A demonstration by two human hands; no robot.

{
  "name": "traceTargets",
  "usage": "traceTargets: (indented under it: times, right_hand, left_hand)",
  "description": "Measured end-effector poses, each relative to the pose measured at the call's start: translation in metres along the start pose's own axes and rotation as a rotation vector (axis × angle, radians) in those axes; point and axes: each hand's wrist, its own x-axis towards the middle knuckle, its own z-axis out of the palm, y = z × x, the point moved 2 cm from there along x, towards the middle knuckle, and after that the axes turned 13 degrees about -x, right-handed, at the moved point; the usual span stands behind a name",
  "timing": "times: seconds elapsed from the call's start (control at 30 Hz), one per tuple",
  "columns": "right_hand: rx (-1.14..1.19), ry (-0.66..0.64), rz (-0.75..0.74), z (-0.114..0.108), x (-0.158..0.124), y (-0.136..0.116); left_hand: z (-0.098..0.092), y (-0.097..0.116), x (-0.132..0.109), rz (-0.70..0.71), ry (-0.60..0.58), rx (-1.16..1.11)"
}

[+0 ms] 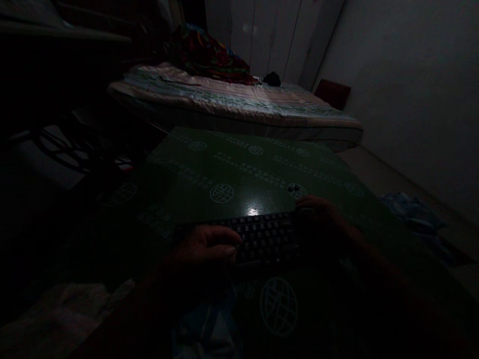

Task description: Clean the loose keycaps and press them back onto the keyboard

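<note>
A black computer keyboard point(267, 237) lies across a green board printed with white globes and lettering point(247, 172). My left hand point(209, 244) is closed over the keyboard's left part, its thumb and index finger reaching onto the keys. At the far right corner of the keyboard is my right hand point(318, 212), fingers curled together. A pale glint shows at those fingers, but whatever they hold is lost in the dark. Just beyond them sits a small cluster of dark bits point(295, 188) on the board, too small to name.
A bed with a striped sheet point(239, 97) stands beyond the board, a dark red patterned blanket point(209, 55) heaped on it. Blue-white cloth point(207, 329) is close below my left hand. More cloth point(411, 212) lies on the floor at right. A spoked wheel point(63, 147) is at left.
</note>
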Motion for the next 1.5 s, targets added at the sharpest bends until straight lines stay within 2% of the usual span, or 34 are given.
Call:
traceTargets:
  times: [0.3, 0.6, 0.97, 1.07, 1.2, 1.33, 1.5]
  right_hand:
    - [0.004, -0.077, 0.010, 0.012, 0.000, -0.005]
    - [0.056, -0.192, 0.199, 0.012, 0.002, -0.003]
    - [0.154, -0.135, 0.342, 0.010, 0.001, -0.013]
    - [0.137, -0.156, 0.329, 0.008, 0.003, -0.011]
    - [0.069, -0.194, 0.222, 0.003, 0.012, -0.003]
    - [0.034, -0.248, 0.130, -0.002, 0.020, -0.001]
    - [0.072, -0.228, 0.150, -0.001, 0.017, 0.001]
  left_hand:
    - [-0.001, -0.002, 0.000, 0.024, -0.029, -0.021]
    - [0.001, 0.002, -0.002, 0.013, -0.021, 0.036]
    - [0.007, 0.003, -0.004, 0.033, 0.064, 0.059]
    - [0.009, 0.004, -0.003, 0.008, 0.071, 0.068]
    - [0.011, 0.005, -0.002, 0.042, 0.124, 0.106]
    - [0.012, 0.006, -0.001, 0.054, 0.121, 0.123]
    - [0.010, 0.006, 0.001, 0.058, 0.088, 0.146]
